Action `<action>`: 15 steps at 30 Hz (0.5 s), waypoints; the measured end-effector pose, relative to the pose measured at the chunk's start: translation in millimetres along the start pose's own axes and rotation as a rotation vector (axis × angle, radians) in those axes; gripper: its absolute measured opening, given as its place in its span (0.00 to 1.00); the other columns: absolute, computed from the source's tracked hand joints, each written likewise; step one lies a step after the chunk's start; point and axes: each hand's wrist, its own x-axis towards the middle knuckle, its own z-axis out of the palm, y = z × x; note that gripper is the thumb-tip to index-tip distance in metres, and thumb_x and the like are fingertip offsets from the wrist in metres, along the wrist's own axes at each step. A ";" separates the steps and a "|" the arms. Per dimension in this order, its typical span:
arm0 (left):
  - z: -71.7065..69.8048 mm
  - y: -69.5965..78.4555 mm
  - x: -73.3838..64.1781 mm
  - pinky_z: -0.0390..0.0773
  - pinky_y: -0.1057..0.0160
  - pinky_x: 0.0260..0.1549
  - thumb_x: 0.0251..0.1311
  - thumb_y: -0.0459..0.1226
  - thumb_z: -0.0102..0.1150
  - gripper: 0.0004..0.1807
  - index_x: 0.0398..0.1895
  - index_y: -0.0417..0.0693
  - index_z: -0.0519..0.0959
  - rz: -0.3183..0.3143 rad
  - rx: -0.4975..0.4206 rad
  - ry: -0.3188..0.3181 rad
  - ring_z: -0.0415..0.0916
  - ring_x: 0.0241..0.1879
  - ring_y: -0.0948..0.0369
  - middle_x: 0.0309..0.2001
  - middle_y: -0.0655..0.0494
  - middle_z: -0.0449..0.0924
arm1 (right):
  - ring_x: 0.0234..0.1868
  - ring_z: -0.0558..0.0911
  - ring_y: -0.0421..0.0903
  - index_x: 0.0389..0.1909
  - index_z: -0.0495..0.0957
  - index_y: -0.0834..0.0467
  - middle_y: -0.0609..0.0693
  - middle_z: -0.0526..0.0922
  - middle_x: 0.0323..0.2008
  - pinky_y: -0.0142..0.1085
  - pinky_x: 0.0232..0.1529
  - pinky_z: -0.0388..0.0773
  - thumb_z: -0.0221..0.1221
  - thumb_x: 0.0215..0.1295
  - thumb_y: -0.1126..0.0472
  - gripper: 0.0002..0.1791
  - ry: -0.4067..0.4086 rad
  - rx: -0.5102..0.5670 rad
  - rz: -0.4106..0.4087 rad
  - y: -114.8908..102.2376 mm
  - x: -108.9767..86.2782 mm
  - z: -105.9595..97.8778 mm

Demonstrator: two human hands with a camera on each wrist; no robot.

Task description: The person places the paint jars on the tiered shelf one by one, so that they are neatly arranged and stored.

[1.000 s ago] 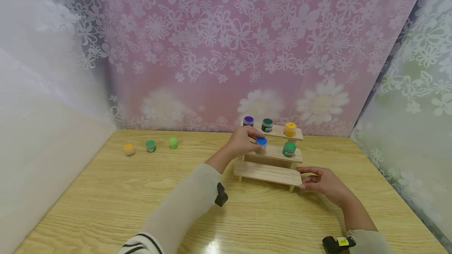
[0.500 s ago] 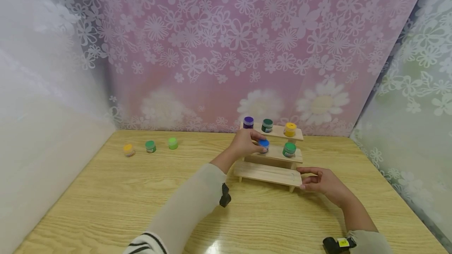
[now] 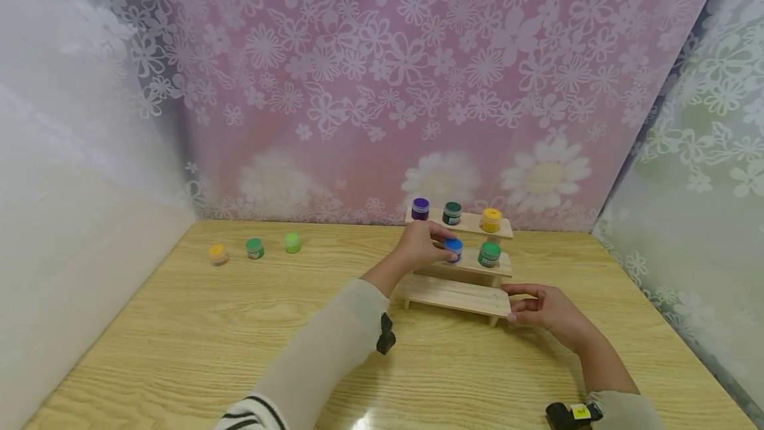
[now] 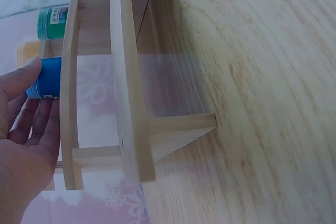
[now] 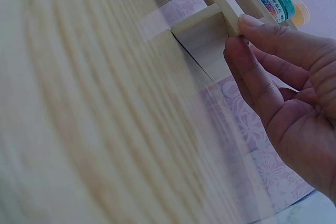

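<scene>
My left hand (image 3: 420,245) pinches a blue-lidded paint jar (image 3: 453,249) between thumb and fingers at the middle step of a three-step wooden stand (image 3: 455,294). In the left wrist view the blue jar (image 4: 51,78) stands with its base right at the step's board. Beside it on that step is a green paint jar (image 3: 489,255). My right hand (image 3: 548,310) grips the right end of the lowest step; the right wrist view has the thumb on the board's edge (image 5: 224,4) and fingers below it.
On the top step stand purple (image 3: 420,209), dark green (image 3: 452,213) and yellow (image 3: 491,220) paint jars. Far left on the table lie a yellow jar (image 3: 218,255), a green jar (image 3: 254,249) and a light green jar (image 3: 292,243). A flowered curtain (image 3: 382,85) hangs behind.
My left hand has moved right along the middle step with the blue jar, bringing it nearer the green one. The right hand stays at the stand's end.
</scene>
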 end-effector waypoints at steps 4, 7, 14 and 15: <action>-2.2 -3.5 -1.3 0.77 0.71 0.29 0.39 0.37 0.70 0.17 0.37 0.52 0.82 0.000 -0.022 0.007 0.76 0.32 0.70 0.33 0.63 0.79 | 0.40 0.78 0.50 0.60 0.63 0.64 0.62 0.77 0.41 0.39 0.39 0.78 0.65 0.49 0.59 0.37 0.003 -0.003 0.006 -0.5 0.4 0.7; -5.3 -5.5 -3.0 0.77 0.71 0.30 0.39 0.37 0.70 0.17 0.38 0.52 0.82 0.005 -0.038 0.010 0.76 0.34 0.70 0.33 0.62 0.79 | 0.40 0.79 0.49 0.60 0.63 0.64 0.61 0.77 0.41 0.38 0.39 0.77 0.65 0.48 0.58 0.37 0.006 -0.012 0.006 -0.9 0.3 0.7; -13.5 -4.8 -9.5 0.77 0.69 0.30 0.39 0.39 0.71 0.18 0.39 0.51 0.81 0.029 -0.076 0.010 0.76 0.35 0.67 0.35 0.58 0.79 | 0.40 0.79 0.50 0.60 0.63 0.63 0.61 0.77 0.41 0.39 0.39 0.78 0.65 0.49 0.58 0.37 0.007 -0.017 0.000 -0.8 -0.1 0.8; -14.8 -4.7 -10.5 0.77 0.69 0.30 0.39 0.39 0.70 0.18 0.39 0.52 0.81 0.033 -0.072 0.008 0.76 0.36 0.67 0.35 0.58 0.79 | 0.40 0.79 0.50 0.60 0.63 0.63 0.61 0.77 0.41 0.39 0.39 0.78 0.65 0.49 0.58 0.37 0.006 -0.015 0.000 -0.7 -0.2 0.8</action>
